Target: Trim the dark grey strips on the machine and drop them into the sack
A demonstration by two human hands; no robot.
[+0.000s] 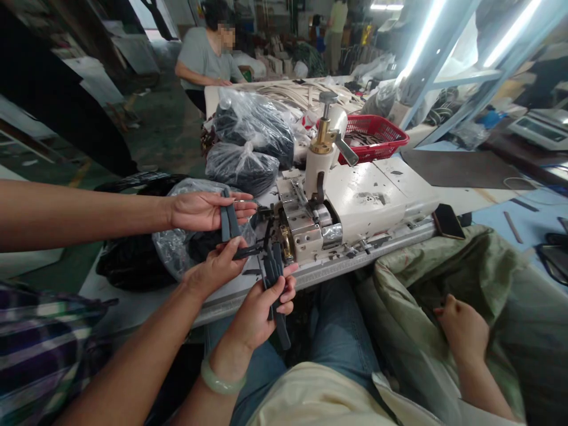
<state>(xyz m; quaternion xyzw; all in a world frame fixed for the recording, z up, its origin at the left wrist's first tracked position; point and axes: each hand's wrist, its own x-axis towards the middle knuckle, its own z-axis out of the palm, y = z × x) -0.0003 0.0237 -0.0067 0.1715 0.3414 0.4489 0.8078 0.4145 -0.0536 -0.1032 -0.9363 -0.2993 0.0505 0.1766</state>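
My left hand [261, 307], with a pale green bangle at the wrist, is closed around a bundle of dark grey strips [282, 332] in front of the machine. My right hand [464, 331] is at the mouth of an olive-green sack [408, 284], fingers curled in; whatever they hold, if anything, is hidden. From the left reach a co-worker's two hands. One, palm up [195, 210], carries dark grey strips [229, 220]; the other [219, 266] pinches a dark strip close to my bundle. A white machine [373, 189] with a metal head stands on the table just beyond my left hand.
Clear plastic bags of dark material [244, 163] stand behind the hands. Behind the machine is a red basket [373, 136] of strips. A phone [449, 221] lies at the machine's right end. A person in grey [204, 56] sits at the far table.
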